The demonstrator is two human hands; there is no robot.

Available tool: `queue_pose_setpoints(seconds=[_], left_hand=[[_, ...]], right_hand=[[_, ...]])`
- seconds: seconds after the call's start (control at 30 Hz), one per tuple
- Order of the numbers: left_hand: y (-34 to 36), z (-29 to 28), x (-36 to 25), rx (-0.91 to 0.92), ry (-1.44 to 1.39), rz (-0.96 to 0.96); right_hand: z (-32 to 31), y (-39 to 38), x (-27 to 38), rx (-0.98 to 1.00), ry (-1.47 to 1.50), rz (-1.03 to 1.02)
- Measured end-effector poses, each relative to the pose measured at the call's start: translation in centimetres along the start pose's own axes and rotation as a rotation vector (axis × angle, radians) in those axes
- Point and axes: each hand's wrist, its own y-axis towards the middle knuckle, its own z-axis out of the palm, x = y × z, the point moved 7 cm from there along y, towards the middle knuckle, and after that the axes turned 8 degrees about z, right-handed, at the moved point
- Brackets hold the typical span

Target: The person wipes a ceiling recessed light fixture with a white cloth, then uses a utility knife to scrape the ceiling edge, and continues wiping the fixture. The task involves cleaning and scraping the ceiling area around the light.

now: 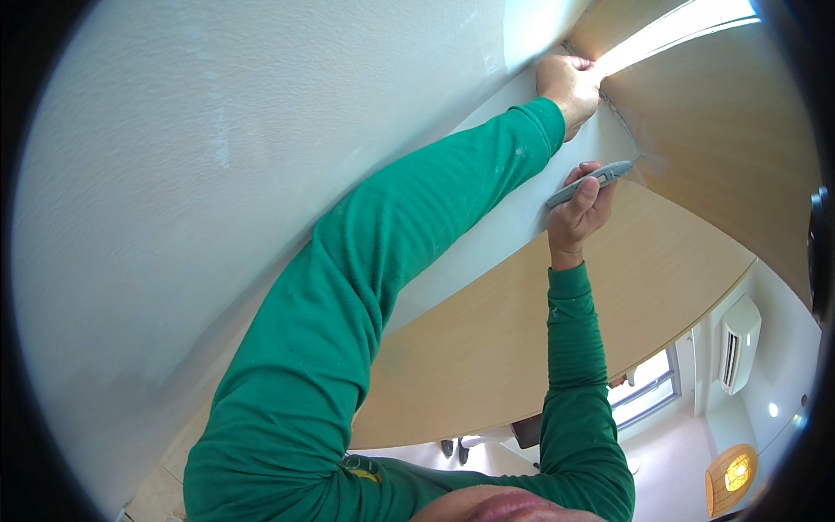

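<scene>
A grey utility knife [591,183] lies across the fingers of my right hand [578,222], which is closed around its handle. Its blade end points to the right, at or very near the edge of a wood-coloured panel [722,113]. Farther up, my left hand [570,91] is closed, with fingertips pinched at the corner where the white wall meets the panels. Whatever those fingers hold, if anything, is hidden by the hand and the glare. A dark, rough seam [619,111] runs along the panel's edge between the two hands.
A textured white wall [217,191] fills the left side. Below my right hand spreads a broad wood-coloured board [487,348]. A bright light strip [678,35] shines at the top right. Lower right are a window [645,387], a white air conditioner [739,344] and an orange lamp [731,478].
</scene>
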Motion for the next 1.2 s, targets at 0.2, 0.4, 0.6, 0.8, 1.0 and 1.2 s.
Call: queue_pose_setpoints(seconds=[0.2, 0.4, 0.6, 0.8, 1.0, 1.2], left_hand=[[-0.4, -0.2, 0.1, 0.049, -0.042, -0.026], [-0.4, -0.6, -0.4, 0.041, -0.080, -0.077], [0.4, 0.3, 0.0, -0.032, 0.039, 0.019], [0.7, 0.5, -0.2, -0.059, 0.184, 0.088], [0.2, -0.9, 0.5, -0.008, 0.021, 0.089], [-1.6, -1.7, -1.7, 0.088, 0.135, 0.233]], right_hand=[[0.1, 0.0, 0.1, 0.000, 0.007, 0.001], [0.0, 0.1, 0.1, 0.000, -0.011, -0.001], [0.1, 0.2, 0.0, -0.005, -0.004, 0.003], [-0.1, 0.4, -0.2, -0.010, -0.009, 0.009], [-0.2, 0.4, -0.6, -0.022, 0.012, 0.026], [-0.1, 0.6, -0.9, -0.022, 0.059, 0.025]])
